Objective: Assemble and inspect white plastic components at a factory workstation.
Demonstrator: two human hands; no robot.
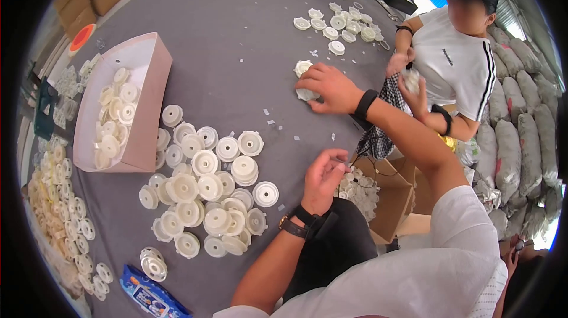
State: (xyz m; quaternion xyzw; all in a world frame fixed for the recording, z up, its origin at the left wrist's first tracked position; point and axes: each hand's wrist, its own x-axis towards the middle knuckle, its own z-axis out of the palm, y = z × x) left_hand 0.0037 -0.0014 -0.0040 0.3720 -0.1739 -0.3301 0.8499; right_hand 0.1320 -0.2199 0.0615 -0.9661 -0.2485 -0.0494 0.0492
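Observation:
My right hand reaches across the table, fingers curled over a white plastic disc that lies partly under them. Just beyond it, touching or nearly touching, is another white notched disc. My left hand is near the table's right edge, its fingers bent inward toward the thumb. Whatever those fingers hold, if anything, is too small to make out. To the left of that hand spreads a loose heap of round white plastic discs, some stacked, each with a central hole.
A pinkish open box holding discs stands on the left. More discs lie far right, near a co-worker handling a white piece. A cardboard carton of white parts sits below the edge. A blue wipes packet lies at front.

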